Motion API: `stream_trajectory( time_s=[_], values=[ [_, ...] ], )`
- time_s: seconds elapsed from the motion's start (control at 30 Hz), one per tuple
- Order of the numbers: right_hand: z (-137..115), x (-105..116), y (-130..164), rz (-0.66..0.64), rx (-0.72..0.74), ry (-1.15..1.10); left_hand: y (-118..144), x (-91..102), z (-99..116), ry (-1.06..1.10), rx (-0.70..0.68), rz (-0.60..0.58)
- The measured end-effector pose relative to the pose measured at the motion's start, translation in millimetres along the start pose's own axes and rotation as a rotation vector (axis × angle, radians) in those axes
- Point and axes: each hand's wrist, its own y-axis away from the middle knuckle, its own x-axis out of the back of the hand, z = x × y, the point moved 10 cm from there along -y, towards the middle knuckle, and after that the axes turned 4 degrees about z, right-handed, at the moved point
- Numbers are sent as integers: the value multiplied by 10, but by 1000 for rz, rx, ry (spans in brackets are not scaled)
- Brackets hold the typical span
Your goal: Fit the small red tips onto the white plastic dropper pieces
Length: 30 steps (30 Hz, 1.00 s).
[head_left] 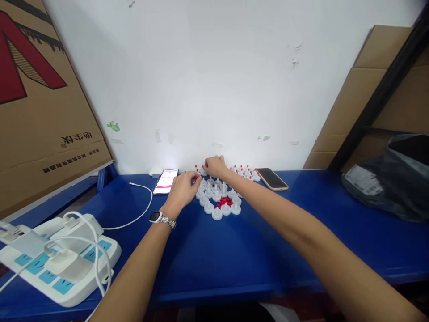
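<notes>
— Right, both hands far out over the blue table, up against the white wall. Reaching for what?

— For the cluster of white caps, packed close, each with a stub pointing up. Probably kept tight like that to stay within one reach. Left hand at the near-left edge of the cluster, fingers curled down and pinched together — maybe on a small piece, but too small to tell. Watch on that wrist.

— And the right hand?

— Farther back, at the rear of the group, fingers bent down onto the row of caps with red tips along the wall. Gripping one or only touching? Can't tell — knuckles hide the fingertips.

— Those red bits in the middle?

— A little heap of red pins, lying among the front caps, ringed by them. Handy there: equally close to either hand. Finished-looking pieces apparently pushed back to the wall, bare ones kept nearer — a guess from the layout only.

— Anything else about?

— A lit phone just left of the left hand, screen up, on a white cable running to a white power strip at the near-left corner. A dark phone right of the caps, well apart from the work. A large cardboard box leaning on the left, flat cardboard on the right behind a black bag.
</notes>
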Motion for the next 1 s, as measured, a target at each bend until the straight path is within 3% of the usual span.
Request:
stream_trajectory(
  time_s=[0.1, 0.2, 0.37, 0.47, 0.6, 0.73, 1.0],
  values=[
    [111, 192, 168, 79, -92, -204, 13, 71, -13, 20, 6, 68],
    [254, 333, 508, 141, -201, -644, 38, 110, 38, 73, 2, 121],
    [344, 446, 1133, 181, -229, -1157, 76, -10, 396, 267, -129, 18],
    [353, 501, 1362, 206, -208, -1221, 112, -54, 617, 379, -212, -33],
    [241, 563, 1475, 209, -104, -1132, 166, -79, 760, 410, -263, -72],
    [156, 586, 1491, 248, -31, -1071, 186, -53, 779, 411, -273, -62],
    [187, 453, 1475, 225, -106, -1327, 166, -72, 716, 444, -226, -62]
  ],
)
